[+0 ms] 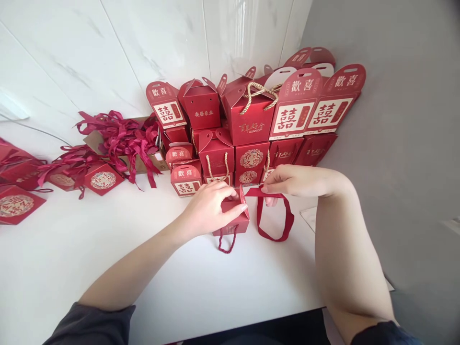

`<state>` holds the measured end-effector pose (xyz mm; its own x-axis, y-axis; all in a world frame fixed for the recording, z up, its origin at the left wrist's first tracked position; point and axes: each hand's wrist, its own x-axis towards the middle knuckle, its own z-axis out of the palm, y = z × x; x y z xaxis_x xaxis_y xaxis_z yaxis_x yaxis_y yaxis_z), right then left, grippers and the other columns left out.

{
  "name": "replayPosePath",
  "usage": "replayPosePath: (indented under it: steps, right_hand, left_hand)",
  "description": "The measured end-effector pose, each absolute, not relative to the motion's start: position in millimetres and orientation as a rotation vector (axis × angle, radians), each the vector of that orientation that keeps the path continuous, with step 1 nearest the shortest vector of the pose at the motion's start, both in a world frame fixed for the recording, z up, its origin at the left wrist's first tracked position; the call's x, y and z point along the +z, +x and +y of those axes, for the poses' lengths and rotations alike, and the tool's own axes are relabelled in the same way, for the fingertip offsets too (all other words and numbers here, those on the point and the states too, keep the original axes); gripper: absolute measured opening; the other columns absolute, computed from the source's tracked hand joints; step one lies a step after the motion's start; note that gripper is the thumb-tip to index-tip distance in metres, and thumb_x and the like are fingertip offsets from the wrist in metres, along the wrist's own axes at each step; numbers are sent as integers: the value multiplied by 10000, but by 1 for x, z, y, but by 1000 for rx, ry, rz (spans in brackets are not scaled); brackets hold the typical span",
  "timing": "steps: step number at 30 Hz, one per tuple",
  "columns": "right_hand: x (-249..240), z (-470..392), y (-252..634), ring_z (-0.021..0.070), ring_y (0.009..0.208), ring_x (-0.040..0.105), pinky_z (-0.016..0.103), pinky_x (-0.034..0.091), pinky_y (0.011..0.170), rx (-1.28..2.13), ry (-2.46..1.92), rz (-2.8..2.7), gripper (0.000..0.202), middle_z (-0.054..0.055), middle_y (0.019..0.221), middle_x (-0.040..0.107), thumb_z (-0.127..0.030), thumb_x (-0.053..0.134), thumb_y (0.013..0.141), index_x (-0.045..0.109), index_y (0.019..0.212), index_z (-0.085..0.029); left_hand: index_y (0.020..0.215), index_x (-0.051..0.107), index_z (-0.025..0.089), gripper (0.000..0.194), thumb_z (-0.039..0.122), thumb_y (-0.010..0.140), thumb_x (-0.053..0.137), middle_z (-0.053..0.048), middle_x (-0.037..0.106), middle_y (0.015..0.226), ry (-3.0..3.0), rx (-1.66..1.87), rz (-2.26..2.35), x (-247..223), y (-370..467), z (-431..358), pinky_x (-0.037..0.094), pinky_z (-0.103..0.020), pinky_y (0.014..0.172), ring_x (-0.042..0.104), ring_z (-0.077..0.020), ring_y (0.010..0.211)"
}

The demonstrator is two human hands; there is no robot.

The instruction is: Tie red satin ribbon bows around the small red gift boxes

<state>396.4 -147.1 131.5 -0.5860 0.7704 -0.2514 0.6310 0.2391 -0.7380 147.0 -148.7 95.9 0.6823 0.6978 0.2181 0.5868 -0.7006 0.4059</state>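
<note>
A small red gift box (240,226) stands on the white table in front of me. My left hand (215,206) is closed around its top, thumb on the near side, and the other fingertips are partly hidden behind the flap. A dark red cord handle (226,251) hangs from the front of the box. To the right of it, my right hand (289,181) pinches a flat red ribbon (288,225). The ribbon hangs down in a loop, and one stretch of it runs across to the top flap of the box.
Stacked red gift boxes (212,112), some with rope handles, stand along the tiled wall (168,38). Left of them, a cardboard box (143,163) holds tangled red ribbons (118,136). Several faceted red boxes (102,179) lie at the left. A grey surface (406,143) rises at the right.
</note>
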Motion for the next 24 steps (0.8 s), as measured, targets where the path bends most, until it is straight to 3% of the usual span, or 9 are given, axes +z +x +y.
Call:
replayPosePath:
  steps: [24]
  right_hand:
    - [135, -147, 392, 181, 764, 624, 271, 431, 700, 1321, -1339, -2335, 310, 32, 835, 733, -303, 482, 888, 762, 841, -179]
  left_hand:
    - [891, 636, 192, 309, 471, 910, 504, -40, 631, 931, 2605, 427, 1037, 97, 143, -146, 447, -352, 823, 569, -216, 940]
